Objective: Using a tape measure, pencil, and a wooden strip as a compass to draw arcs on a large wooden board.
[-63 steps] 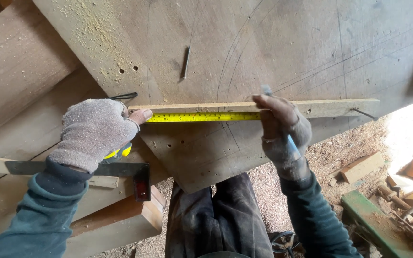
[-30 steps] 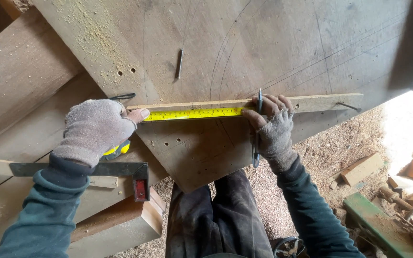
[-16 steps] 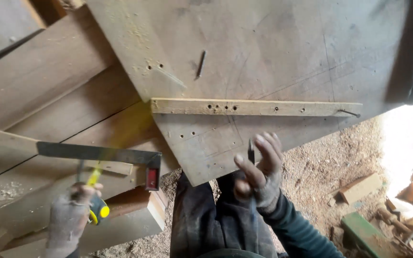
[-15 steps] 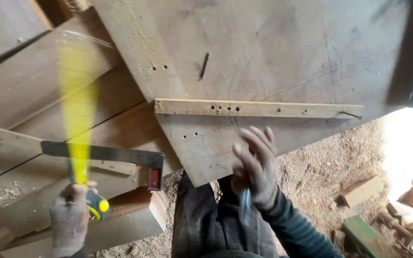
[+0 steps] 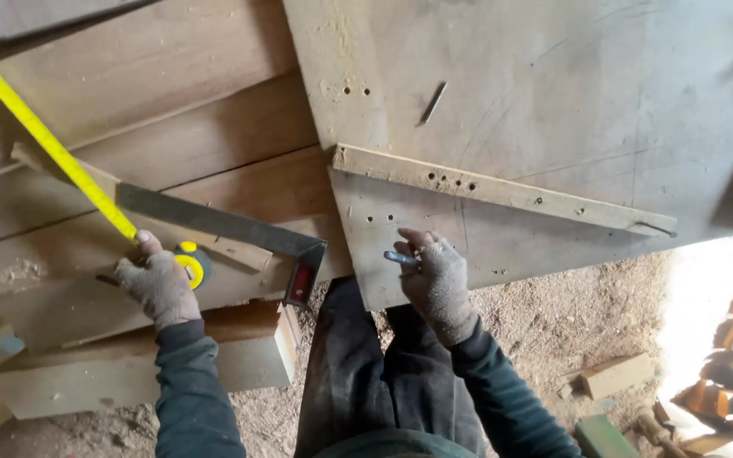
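My gloved left hand [image 5: 159,284] holds a yellow tape measure case [image 5: 190,265] against the stacked boards at the left. Its yellow blade [image 5: 48,144] runs diagonally up to the top left corner. A metal try square [image 5: 239,237] with a red stock lies just right of that hand. My gloved right hand [image 5: 436,280] grips a blue pen [image 5: 400,259] and rests on the lower edge of a large wooden panel [image 5: 553,93]. A thin wooden strip [image 5: 502,191] with small holes crosses the panel above that hand.
Thick planks [image 5: 129,119] are stacked at the left. A nail [image 5: 433,102] lies on the panel. My dark trousers [image 5: 366,373] show below. Sawdust covers the ground [image 5: 570,314], with a wood block [image 5: 617,373] and scrap pieces at the lower right.
Both hands left the wooden strip. My left hand carried the tape measure down left onto the planks and extended the blade up left. My right hand dropped to the panel's lower edge.
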